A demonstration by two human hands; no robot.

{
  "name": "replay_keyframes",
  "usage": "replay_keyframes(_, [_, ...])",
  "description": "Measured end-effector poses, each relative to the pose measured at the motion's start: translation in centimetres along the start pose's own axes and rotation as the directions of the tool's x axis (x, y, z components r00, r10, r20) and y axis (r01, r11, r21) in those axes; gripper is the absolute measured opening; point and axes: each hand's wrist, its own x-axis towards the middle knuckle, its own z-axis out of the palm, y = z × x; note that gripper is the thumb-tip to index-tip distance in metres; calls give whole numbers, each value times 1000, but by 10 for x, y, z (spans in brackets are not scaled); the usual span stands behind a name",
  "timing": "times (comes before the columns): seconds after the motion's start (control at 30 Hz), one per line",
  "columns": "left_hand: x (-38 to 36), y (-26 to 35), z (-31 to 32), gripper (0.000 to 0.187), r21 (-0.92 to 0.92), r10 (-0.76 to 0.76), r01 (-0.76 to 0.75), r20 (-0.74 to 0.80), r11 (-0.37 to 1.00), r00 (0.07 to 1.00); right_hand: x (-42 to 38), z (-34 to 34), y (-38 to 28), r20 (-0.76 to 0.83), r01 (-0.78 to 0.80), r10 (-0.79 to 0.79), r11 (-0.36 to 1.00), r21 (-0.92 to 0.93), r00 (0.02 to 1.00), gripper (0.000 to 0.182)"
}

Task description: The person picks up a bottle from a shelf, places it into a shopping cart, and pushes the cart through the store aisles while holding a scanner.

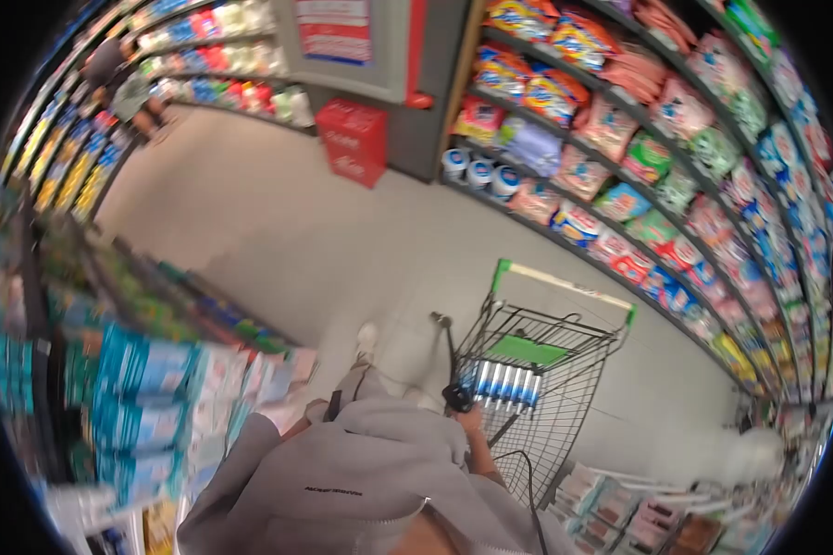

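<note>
My right hand is closed round a small black object beside the cart's near side; a dark cable hangs nearby. My left hand is low at the other side of my grey top, next to a dark strap, with its fingers mostly hidden. To the right of my body stands a wire shopping cart with a green-ended handle. Several blue-and-white cylindrical items show inside it, below a green panel.
Shelves of bagged detergent line the right. A red box stands by a pillar ahead. Teal packs fill shelving at the left. Another person crouches by the far-left shelves. Pale floor lies between the shelves.
</note>
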Motion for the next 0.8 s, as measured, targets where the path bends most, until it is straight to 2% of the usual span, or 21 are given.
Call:
replay_keyframes(0.03, [36, 19, -6, 25, 55, 84, -85, 18, 995, 996, 0, 3, 5, -9, -31, 32, 999, 32, 999, 87])
replay_keyframes(0.07, [72, 33, -7, 25, 114, 160, -164, 41, 980, 986, -11, -4, -2, -23, 6, -2, 986, 164, 1000, 75])
replay_keyframes(0.13, [132, 91, -22, 25, 190, 302, -304, 44, 933, 952, -1, 19, 39, -140, 0, 9, 998, 64, 990, 63])
replay_keyframes(0.2, [167, 143, -55, 25, 92, 317, -311, -59, 946, 947, -12, 22, 33, -167, -178, 186, 982, 65, 968, 58])
replay_keyframes(0.23, [164, 171, -85, 25, -19, 268, -271, -108, 962, 957, -22, 26, 23, -262, -195, 168, 977, -81, 950, 62])
replay_keyframes(0.27, [157, 203, -120, 25, -134, 217, -239, -157, 962, 963, -16, 32, 48, -248, -164, 110, 964, -211, 962, 50])
replay_keyframes(0.3, [163, 219, -134, 25, -163, 218, -244, -161, 956, 963, -20, 31, 39, -271, -182, 111, 950, -253, 956, 48])
replay_keyframes(0.37, [180, 236, -164, 26, -401, 269, -364, -273, 841, 924, -22, 35, 15, -332, -238, 196, 967, -90, 923, 45])
replay_keyframes(0.43, [194, 248, -189, 27, -408, 292, -405, -312, 819, 904, -19, 41, -23, -382, -247, 277, 961, 125, 882, 42])
replay_keyframes(0.5, [212, 245, -194, 26, -382, 327, -422, -290, 822, 900, -10, 42, -53, -428, -189, 330, 922, 338, 841, 39])
replay_keyframes(0.57, [216, 228, -200, 27, -292, 316, -381, -245, 877, 917, 1, 39, -80, -471, -72, 337, 866, 495, 815, 36])
replay_keyframes(0.63, [249, 188, -174, 30, -100, 321, -343, -186, 934, 929, 17, 24, -106, -526, 57, 321, 812, 581, 788, 33])
replay_keyframes(0.67, [262, 167, -157, 32, -6, 309, -318, -218, 948, 926, 31, 16, -110, -580, 171, 237, 809, 562, 780, 20])
replay_keyframes(0.7, [259, 153, -156, 36, 22, 304, -304, -117, 953, 945, 20, -4, -171, -588, 119, 321, 800, 587, 742, 22])
replay_keyframes(0.73, [256, 137, -152, 34, 36, 334, -332, -71, 943, 940, 25, -17, -200, -624, 196, 336, 754, 627, 706, 24])
replay_keyframes(0.77, [257, 119, -142, 32, 148, 378, -370, -23, 917, 926, 31, -29, -216, -655, 272, 353, 703, 657, 668, 25])
replay_keyframes(0.8, [249, 112, -142, 29, 343, 441, -445, 94, 827, 892, 40, -44, -221, -620, 263, 386, 662, 702, 683, 27])
